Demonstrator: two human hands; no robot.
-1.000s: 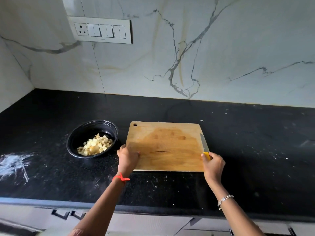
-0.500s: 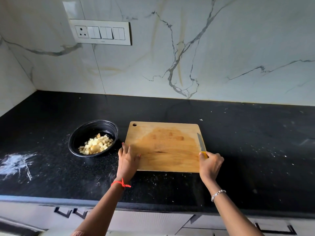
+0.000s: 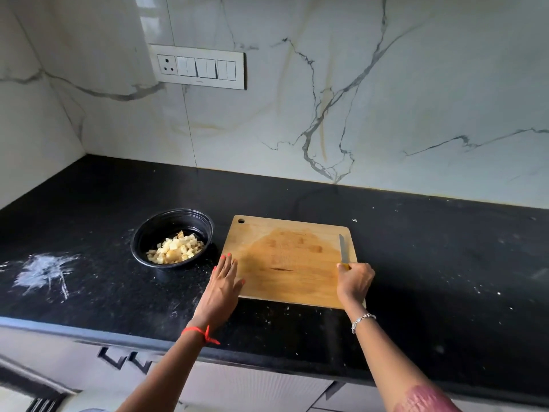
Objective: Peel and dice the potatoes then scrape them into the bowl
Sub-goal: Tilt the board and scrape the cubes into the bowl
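Home kitchen from what I see: a black stone counter (image 3: 416, 263) runs into a corner under a white marble-look wall (image 3: 416, 99), and a switch plate (image 3: 197, 66) with one socket and rocker switches is set in that wall. On the counter there's a wooden board (image 3: 291, 257) with a knife (image 3: 344, 248) at its right edge, a black bowl (image 3: 139, 233) of potato dice (image 3: 176, 249) and a white powdery smear (image 3: 44, 272). Below the counter edge I get pale cabinet fronts (image 3: 252, 391) with dark handles (image 3: 118, 356).
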